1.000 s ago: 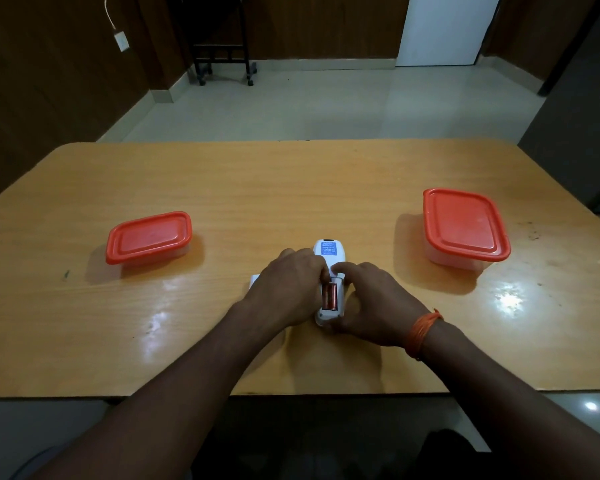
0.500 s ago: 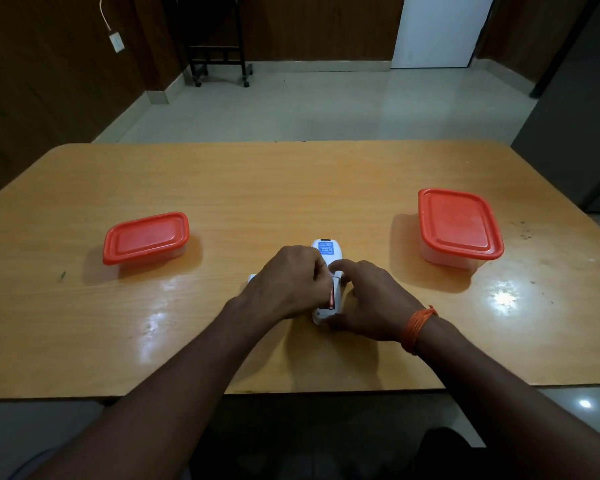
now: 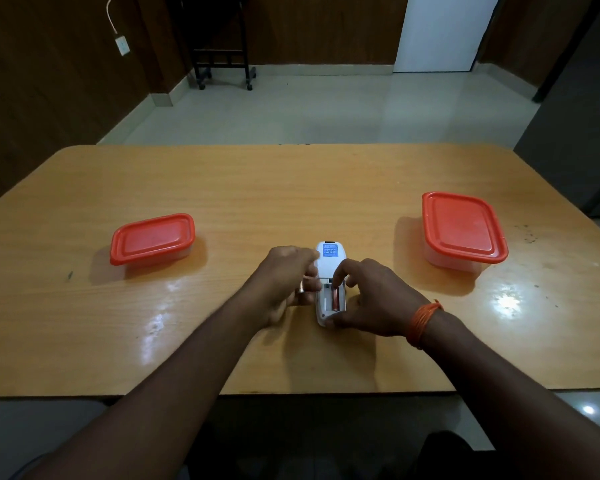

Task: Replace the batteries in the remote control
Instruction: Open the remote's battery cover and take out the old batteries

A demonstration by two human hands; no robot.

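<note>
while the remote [image 3: 329,271] lies face down on the table [image 3: 291,188], near its front edge and between my 2 hands, its battery bay is open toward me with 1 red battery [image 3: 335,298] seated in the right slot; the left slot looks bare white. my left hand [image 3: 284,282] sits just left of the remote, fingers curled in around a small cylinder [image 3: 302,286] whose metal end pokes out by the thumb - i take it for a battery, though most of it is hidden. my right hand [image 3: 371,299] rests on the remote's right side, fingers spread: the index finger bends down to the top of the bay, touching near the red battery's far end, and the thumb presses the remote's near end - a loose brace, not a closed grasp. an orange band [image 3: 425,320] circles that wrist. 2 red-lidded boxes stand well apart, 1 at far left [image 3: 152,239] and 1 at far right [image 3: 463,230].
</note>
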